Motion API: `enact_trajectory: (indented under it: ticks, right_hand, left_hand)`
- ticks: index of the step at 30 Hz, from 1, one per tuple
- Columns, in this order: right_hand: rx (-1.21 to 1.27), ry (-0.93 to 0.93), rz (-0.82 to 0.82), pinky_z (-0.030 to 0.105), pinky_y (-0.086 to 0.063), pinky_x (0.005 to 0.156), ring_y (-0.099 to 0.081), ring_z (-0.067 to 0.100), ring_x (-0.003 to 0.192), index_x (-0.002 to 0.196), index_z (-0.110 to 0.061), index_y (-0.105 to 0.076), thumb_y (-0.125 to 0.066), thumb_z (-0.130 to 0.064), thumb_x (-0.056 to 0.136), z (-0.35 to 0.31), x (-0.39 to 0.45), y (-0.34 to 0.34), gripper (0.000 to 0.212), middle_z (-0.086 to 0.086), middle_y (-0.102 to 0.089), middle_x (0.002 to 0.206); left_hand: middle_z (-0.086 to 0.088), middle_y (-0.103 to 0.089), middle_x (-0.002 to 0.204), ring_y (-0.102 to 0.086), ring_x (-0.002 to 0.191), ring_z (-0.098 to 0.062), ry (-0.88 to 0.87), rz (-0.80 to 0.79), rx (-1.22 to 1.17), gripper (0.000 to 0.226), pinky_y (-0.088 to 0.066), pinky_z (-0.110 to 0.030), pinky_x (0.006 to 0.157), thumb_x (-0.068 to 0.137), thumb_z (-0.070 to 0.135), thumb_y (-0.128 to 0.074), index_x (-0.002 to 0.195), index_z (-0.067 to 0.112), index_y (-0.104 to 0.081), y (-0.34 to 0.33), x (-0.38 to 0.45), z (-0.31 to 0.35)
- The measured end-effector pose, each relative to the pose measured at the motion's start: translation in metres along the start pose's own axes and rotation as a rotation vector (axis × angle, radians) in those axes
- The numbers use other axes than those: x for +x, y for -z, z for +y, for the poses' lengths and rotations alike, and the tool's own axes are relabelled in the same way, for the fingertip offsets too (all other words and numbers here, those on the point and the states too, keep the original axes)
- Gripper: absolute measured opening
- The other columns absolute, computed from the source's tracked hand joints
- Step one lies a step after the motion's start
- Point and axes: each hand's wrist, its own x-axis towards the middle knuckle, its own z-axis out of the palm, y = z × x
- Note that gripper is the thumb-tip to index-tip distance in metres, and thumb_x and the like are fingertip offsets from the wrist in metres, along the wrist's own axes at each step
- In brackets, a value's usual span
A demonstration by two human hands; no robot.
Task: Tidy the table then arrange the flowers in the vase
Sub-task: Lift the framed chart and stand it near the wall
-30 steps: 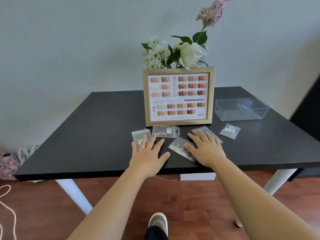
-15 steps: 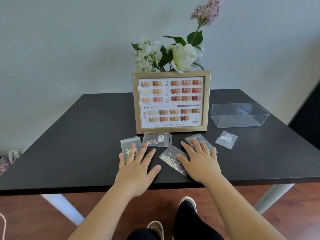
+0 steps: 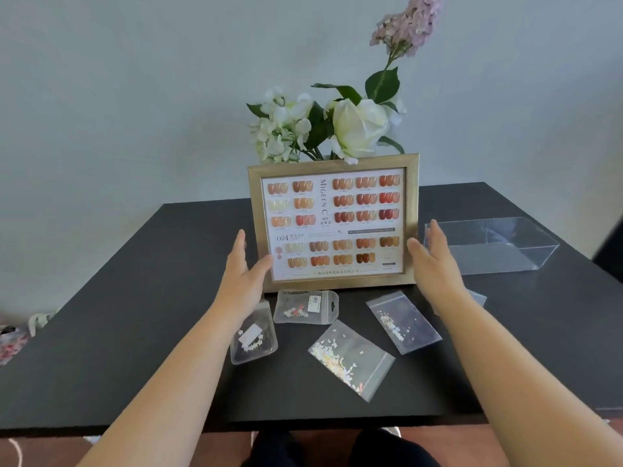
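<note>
A gold picture frame with a nail colour chart stands upright on the black table. My left hand is at the frame's lower left edge, thumb touching it, fingers apart. At the frame's right edge is my right hand, open and just beside the frame. White flowers and a lilac stem rise behind the frame; their vase is hidden. Several small clear bags of nail decorations lie flat in front of the frame.
A clear plastic box sits open on the table's right side. A further small bag peeks out behind my right forearm. A patterned item lies on the floor at the left. Wall stands close behind the table.
Both hands lifted off the bags near the front edge and moved forward to either side of the frame. The camera moved closer to the table.
</note>
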Motion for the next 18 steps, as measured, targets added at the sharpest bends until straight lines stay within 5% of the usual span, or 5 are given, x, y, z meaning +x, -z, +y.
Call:
enact_trajectory:
  ticks: [3, 7, 12, 18]
  right_hand:
    - [0.041, -0.061, -0.057, 0.029, -0.051, 0.077, -0.056, 0.017, 0.120, 0.140, -0.032, -0.039, -0.041, -0.030, 0.101, 0.006, 0.011, -0.004, 0.039, -0.012, -0.059, 0.127]
    - [-0.134, -0.031, 0.006, 0.034, -0.054, 0.080, -0.056, 0.013, 0.102, 0.143, -0.031, -0.037, -0.035, -0.014, 0.102, 0.013, 0.012, -0.015, 0.045, -0.013, -0.055, 0.117]
    - [-0.253, 0.070, 0.045, 0.015, -0.048, 0.055, -0.062, 0.012, 0.094, 0.141, -0.032, -0.038, -0.033, -0.014, 0.102, 0.009, 0.003, -0.034, 0.043, -0.010, -0.060, 0.109]
    - [-0.200, 0.200, -0.078, 0.014, -0.051, 0.059, -0.059, -0.003, 0.082, 0.142, -0.046, -0.029, -0.036, -0.019, 0.102, -0.022, -0.012, -0.083, 0.049, -0.029, -0.058, 0.100]
  left_hand:
    - [0.020, -0.042, 0.152, -0.044, 0.136, -0.004, -0.042, -0.142, -0.133, 0.061, -0.037, -0.041, 0.112, 0.099, 0.035, -0.055, 0.149, 0.047, -0.024, -0.006, 0.010, -0.002]
    - [0.031, -0.061, 0.127, -0.059, 0.113, 0.010, -0.063, -0.162, -0.266, 0.045, -0.044, -0.019, 0.085, 0.098, 0.037, -0.056, 0.131, 0.060, -0.036, -0.011, 0.012, -0.004]
    - [0.028, -0.059, 0.131, -0.056, 0.121, 0.003, -0.065, -0.087, -0.330, 0.062, -0.040, -0.028, 0.095, 0.096, 0.038, -0.059, 0.147, 0.048, -0.025, 0.008, 0.016, -0.009]
    - [0.028, -0.056, 0.130, -0.053, 0.118, -0.002, -0.032, -0.003, -0.344, 0.060, -0.037, -0.033, 0.088, 0.085, 0.058, -0.063, 0.134, 0.057, -0.030, 0.061, 0.016, -0.016]
